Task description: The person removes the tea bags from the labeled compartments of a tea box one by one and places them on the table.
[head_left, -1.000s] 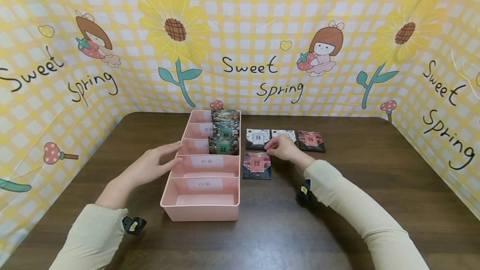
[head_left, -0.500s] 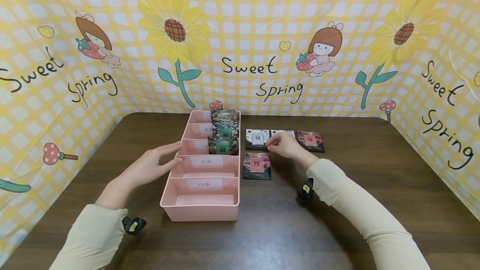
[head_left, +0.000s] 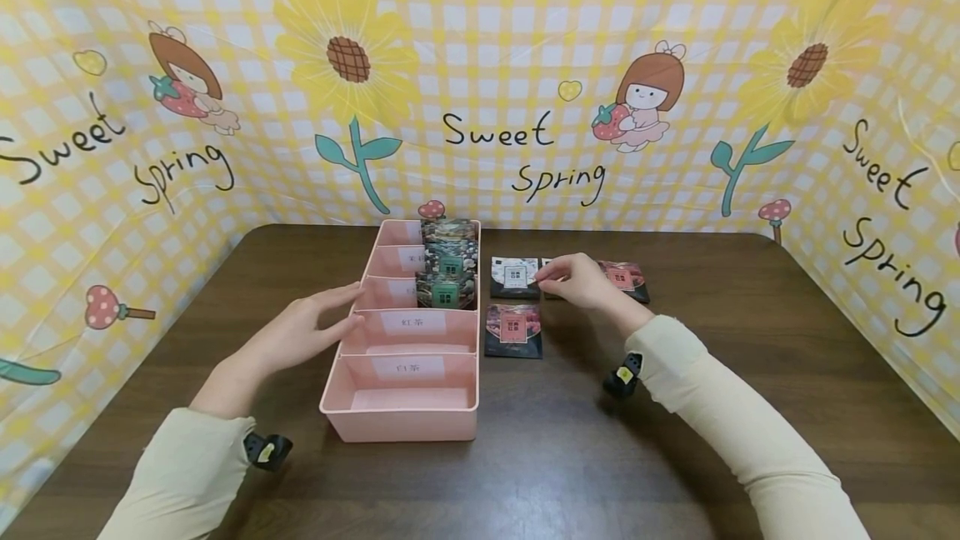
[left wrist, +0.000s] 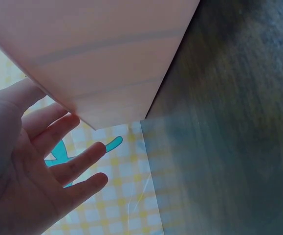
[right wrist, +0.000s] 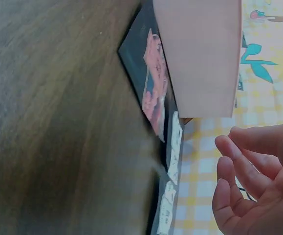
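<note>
A pink divided box (head_left: 401,425) stands on the table with paper labels inside its compartments. The fingers of my left hand (head_left: 300,330) rest along its left rim, fairly straight. Over the sachets to the right of the box hovers my right hand (head_left: 583,282), thumb and forefinger close together; nothing shows between them in the right wrist view. Just left of its fingertips lies a white-and-black tea sachet (head_left: 514,276). A second white sachet (head_left: 550,262) is mostly hidden under this hand. Nearer me lies a pink-and-black tea sachet (head_left: 513,332).
A red-and-black sachet (head_left: 628,280) lies at the right end of the row, partly behind the right hand. Dark green sachets (head_left: 447,292) stand in the box's far compartments. A yellow checked cloth (head_left: 487,65) hangs behind the dark wooden table (head_left: 540,457).
My right hand has shifted rightward over the sachet row, now covering more of the second white sachet and the red one's left edge. The left hand and the box look the same.
</note>
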A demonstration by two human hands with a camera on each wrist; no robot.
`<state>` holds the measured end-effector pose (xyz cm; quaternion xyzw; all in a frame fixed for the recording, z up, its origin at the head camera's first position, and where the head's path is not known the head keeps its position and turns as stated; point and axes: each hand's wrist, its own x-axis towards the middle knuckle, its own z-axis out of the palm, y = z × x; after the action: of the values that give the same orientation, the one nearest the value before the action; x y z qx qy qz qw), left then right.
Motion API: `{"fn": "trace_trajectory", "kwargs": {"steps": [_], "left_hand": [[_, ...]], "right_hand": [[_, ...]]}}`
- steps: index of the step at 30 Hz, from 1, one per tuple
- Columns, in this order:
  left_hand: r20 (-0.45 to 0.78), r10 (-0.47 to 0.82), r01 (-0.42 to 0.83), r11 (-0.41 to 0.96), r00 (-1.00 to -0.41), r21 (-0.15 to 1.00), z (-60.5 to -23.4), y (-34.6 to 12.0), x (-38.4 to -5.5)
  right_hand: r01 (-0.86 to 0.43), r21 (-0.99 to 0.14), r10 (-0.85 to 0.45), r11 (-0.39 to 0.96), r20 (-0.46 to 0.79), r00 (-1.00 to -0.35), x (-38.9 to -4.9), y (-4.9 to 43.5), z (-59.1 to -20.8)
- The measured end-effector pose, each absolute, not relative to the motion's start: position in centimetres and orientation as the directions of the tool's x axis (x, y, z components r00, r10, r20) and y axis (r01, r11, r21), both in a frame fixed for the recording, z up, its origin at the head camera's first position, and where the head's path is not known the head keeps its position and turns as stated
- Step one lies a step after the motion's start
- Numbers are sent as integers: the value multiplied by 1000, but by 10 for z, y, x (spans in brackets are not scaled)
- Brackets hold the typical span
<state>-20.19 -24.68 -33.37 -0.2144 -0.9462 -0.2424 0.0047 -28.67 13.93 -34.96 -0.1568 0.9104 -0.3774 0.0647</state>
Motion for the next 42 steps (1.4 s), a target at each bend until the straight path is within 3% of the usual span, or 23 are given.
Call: {"fn": "trace_trajectory", "kwargs": {"steps": [19,31,42], "left_hand": [[115,390,397,794,-914,460,-337,-247,-205],[109,391,395,795,-914,461,-336,-247,-204],[95,383,381,796,-919,471,-337,-248,-205]], "right_hand": [[-462,-711,-494,530,184,-850,-284,108,-332],[-486,-714,-541,504,177,-822,-295,78,-331],[-452,-727,-506,516,167,-846,-298,63,-337]]}}
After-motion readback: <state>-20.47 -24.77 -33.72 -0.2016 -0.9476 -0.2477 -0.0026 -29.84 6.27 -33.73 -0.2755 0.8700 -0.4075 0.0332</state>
